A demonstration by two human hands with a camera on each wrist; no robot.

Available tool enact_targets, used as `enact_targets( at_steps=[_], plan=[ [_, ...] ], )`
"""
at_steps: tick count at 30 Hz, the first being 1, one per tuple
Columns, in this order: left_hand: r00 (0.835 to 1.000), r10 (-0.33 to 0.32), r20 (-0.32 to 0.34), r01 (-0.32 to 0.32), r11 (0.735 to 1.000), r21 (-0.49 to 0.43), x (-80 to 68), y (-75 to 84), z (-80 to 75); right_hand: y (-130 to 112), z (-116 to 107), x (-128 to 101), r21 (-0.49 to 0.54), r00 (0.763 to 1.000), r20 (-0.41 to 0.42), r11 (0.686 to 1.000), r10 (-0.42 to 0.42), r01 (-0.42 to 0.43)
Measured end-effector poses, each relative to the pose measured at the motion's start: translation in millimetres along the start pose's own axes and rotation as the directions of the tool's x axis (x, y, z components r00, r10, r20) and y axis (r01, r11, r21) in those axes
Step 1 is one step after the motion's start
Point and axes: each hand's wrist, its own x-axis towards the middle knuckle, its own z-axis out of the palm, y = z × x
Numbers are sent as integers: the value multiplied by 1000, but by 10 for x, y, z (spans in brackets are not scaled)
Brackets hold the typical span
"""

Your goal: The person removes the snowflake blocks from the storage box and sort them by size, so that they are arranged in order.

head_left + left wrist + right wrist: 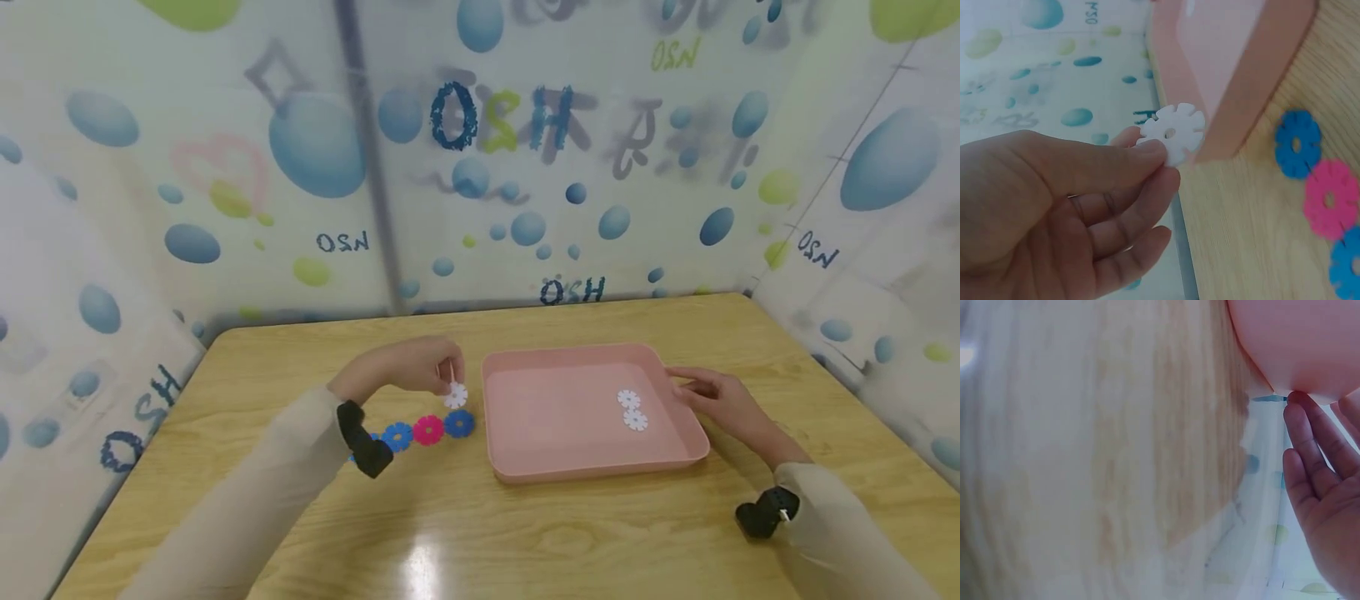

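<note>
Between thumb and forefinger my left hand (420, 364) pinches a white notched plastic disc (1175, 132) with a hole in its middle. That disc is just above a row on the table: a blue disc (459, 423), a pink disc (428, 430) and another blue disc (397, 437), with more blue partly hidden by the left wrist. The pink tray (570, 475) lies to the right and holds two white discs (635, 419) on its right side. With fairly straight fingers, my right hand (720, 402) touches the tray's right edge.
Under everything is a wooden table (570, 542). A white curtain (525, 258) printed with blue and green spots hangs behind it and along both sides. Each wrist wears a black strap-on device (363, 439).
</note>
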Motion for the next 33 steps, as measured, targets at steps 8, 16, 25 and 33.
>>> enact_targets(
  at_steps=[8,16,25,33],
  plan=[
    [996,-84,-10,83,994,-72,-440,-289,55,-12,-3,6,17,1000,5,1000,-21,21],
    [998,-60,-27,54,984,-169,-869,-603,109,4,4,-3,27,1000,-1,1000,-15,15],
    [993,-116,-25,107,969,-224,-1360,-1004,162,-16,0,14,8,1000,-3,1000,-20,20],
    [989,-145,-14,135,951,-278,-1668,-1279,236,5,1,2,16,1000,-3,1000,-20,20]
  ],
)
